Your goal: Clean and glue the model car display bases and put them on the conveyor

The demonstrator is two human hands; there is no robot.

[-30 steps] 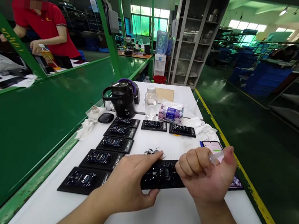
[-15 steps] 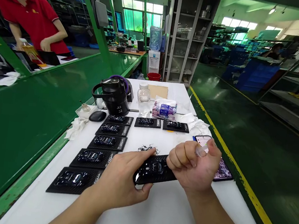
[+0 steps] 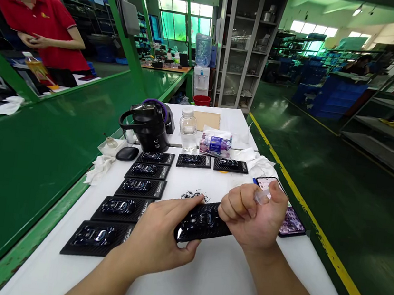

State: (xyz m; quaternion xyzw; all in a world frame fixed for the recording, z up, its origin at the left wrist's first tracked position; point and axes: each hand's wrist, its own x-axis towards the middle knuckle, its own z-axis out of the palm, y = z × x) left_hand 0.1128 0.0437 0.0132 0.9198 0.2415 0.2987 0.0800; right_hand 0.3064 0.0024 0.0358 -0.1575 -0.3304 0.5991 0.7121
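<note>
My left hand (image 3: 162, 236) grips the left end of a black plaque with a glossy dark model car (image 3: 202, 220) on it, held above the table. At the plaque's right end, my right hand (image 3: 255, 217) is curled round a small translucent tube (image 3: 262, 195), its thumb raised at the back. The fingers hide the tube's lower part and the plaque's right end. Several similar car plaques (image 3: 94, 238) lie in a column on the left, and two more (image 3: 194, 160) lie beyond my hands. Small black bits (image 3: 194, 194) are scattered behind the held plaque.
On the white table (image 3: 216, 284) stand a black jug (image 3: 152, 130) and a clear bottle (image 3: 187, 129). A tissue pack (image 3: 215, 142), a mouse (image 3: 127, 153), crumpled tissues (image 3: 261, 166) and a phone (image 3: 293, 222) lie around. A person in red (image 3: 49, 29) stands at the left.
The person in red has raised their hands from the bench and brought them together. My hands and the held plaque keep nearly the same pose; the view has shifted slightly.
</note>
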